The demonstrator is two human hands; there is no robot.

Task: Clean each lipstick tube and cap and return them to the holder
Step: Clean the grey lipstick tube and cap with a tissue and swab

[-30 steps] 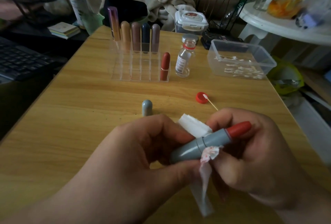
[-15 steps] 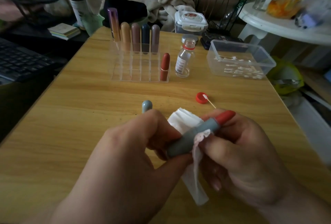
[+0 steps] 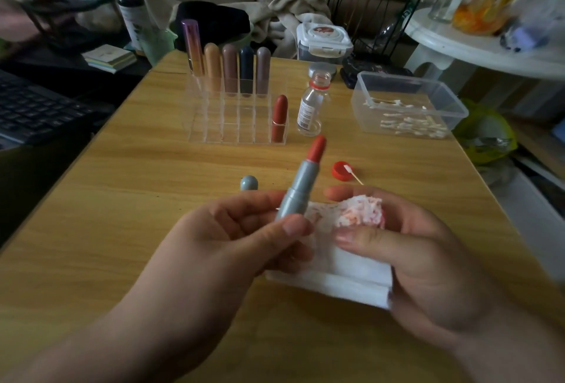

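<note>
Grey plastic lipstick tube (image 3: 298, 196), pinched by the left grip (image 3: 232, 245), may smear its bare red tip (image 3: 318, 148) against the right grip (image 3: 412, 260) clutching stained white tissue (image 3: 351, 266).

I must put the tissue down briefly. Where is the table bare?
Widest bare wood lies left of the grey cap, from the holder toward the left edge. A smaller patch lies right of the red cap, in front of the swab box. Crowded around the bottle, between holder and box.
</note>
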